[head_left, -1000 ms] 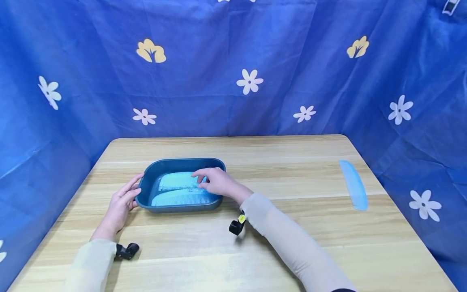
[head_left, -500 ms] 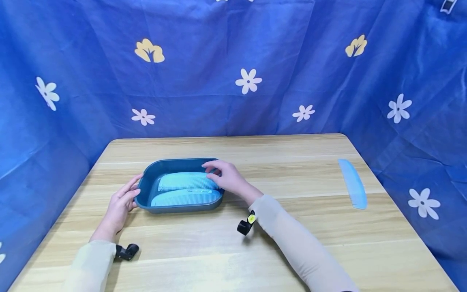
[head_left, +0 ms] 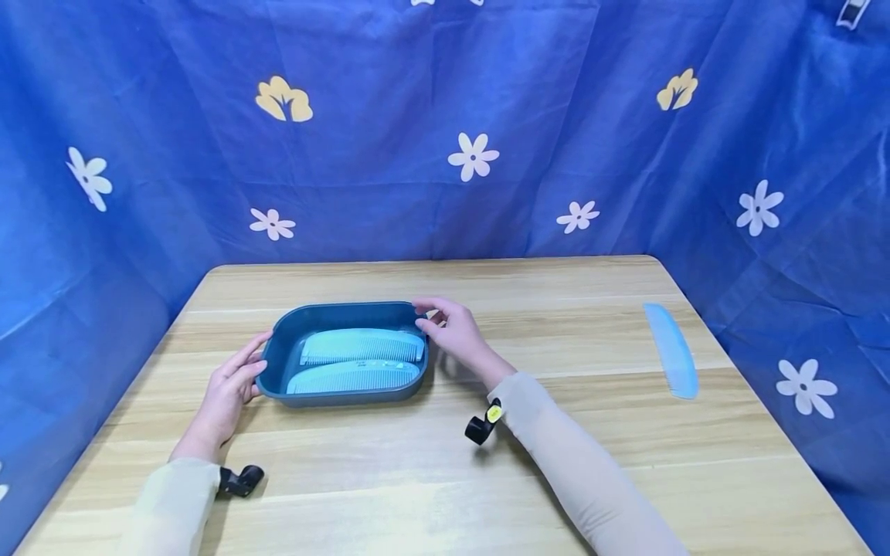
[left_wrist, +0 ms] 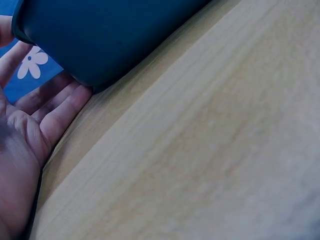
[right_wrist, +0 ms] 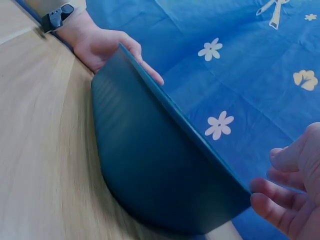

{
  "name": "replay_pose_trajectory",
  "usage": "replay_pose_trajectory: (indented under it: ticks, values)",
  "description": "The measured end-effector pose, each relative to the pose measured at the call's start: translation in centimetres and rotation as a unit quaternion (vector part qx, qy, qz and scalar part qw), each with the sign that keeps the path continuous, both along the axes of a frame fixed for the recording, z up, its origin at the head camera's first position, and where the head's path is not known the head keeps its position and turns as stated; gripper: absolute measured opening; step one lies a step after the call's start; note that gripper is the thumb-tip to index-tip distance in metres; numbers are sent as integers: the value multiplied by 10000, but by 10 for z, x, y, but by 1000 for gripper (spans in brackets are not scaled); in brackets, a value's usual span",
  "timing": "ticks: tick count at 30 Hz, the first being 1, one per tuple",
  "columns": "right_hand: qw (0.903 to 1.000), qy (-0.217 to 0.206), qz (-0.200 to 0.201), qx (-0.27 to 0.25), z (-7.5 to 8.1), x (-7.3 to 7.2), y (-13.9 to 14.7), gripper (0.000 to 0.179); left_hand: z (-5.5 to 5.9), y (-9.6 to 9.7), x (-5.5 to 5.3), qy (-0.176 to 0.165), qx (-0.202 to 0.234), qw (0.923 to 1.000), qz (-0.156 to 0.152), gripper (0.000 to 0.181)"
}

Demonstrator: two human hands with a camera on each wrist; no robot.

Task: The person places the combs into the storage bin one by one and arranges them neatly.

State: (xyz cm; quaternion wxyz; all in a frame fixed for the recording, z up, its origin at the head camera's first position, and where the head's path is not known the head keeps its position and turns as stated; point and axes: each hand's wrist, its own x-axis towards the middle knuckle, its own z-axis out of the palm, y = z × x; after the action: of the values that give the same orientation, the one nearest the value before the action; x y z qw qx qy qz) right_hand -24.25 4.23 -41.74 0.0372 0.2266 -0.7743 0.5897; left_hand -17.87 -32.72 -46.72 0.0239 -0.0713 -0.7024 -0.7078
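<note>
A dark teal plastic basin (head_left: 327, 399) stands on the table, left of the middle. Two translucent blue combs, a far comb (head_left: 361, 345) and a near comb (head_left: 353, 377), lie side by side in it, teeth facing the near side. My left hand (head_left: 225, 390) holds the basin's left end, thumb over the rim and fingers against the outer wall; in the left wrist view its fingers (left_wrist: 65, 110) reach the bottom corner. My right hand (head_left: 452, 328) is at the right end, fingers loosely bent, holding no comb, fingertips right at the rim.
A third blue comb (head_left: 671, 351) lies far to the right on the wooden table (head_left: 556, 309). A blue cloth (head_left: 375, 154) with white and yellow flowers hangs behind the table and along its sides.
My right hand has moved right, from over the combs inside the basin to its right rim, leaving the far comb lying there. The left hand stays put.
</note>
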Motion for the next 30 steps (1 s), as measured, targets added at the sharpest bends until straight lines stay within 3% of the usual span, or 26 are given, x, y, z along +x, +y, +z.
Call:
replay_pose_trajectory:
  ticks: [8, 18, 26, 30]
  values:
    - [9986, -319, -2, -416, -4, -2, 13, 33, 0, 0, 0, 3, -1, 10000, 25, 45]
    - [9978, -480, -133, -427, -7, -2, 37, 32, 0, 0, 1, -59, -119, 9999, 14, 47]
    - [9982, -476, -103, -359, 9, 11, 55, 32, 1, 0, 0, -78, -170, 9998, 4, 47]
    - [9973, -567, -175, -434, 10, 12, 63, 32, 1, 0, 1, -142, -237, 9996, 24, 47]
